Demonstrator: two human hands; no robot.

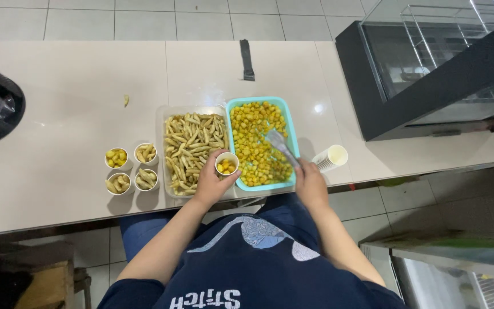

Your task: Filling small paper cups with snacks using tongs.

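Hands are gripping a part-filled cup point(226, 163) (left point(211, 183)) and tongs point(281, 146) (right point(310, 184)); four cups point(131, 169) are filled, a stack point(330, 158) is left.

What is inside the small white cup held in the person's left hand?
The small white cup, gripped by the left hand, holds a few yellow snack pieces that sit near the rim. Anything beneath those top pieces is hidden by them and by the cup's wall.

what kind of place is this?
Likely a snack stall or small food shop: a glass display case, trays of fried snacks, and small paper cups being filled on a counter.
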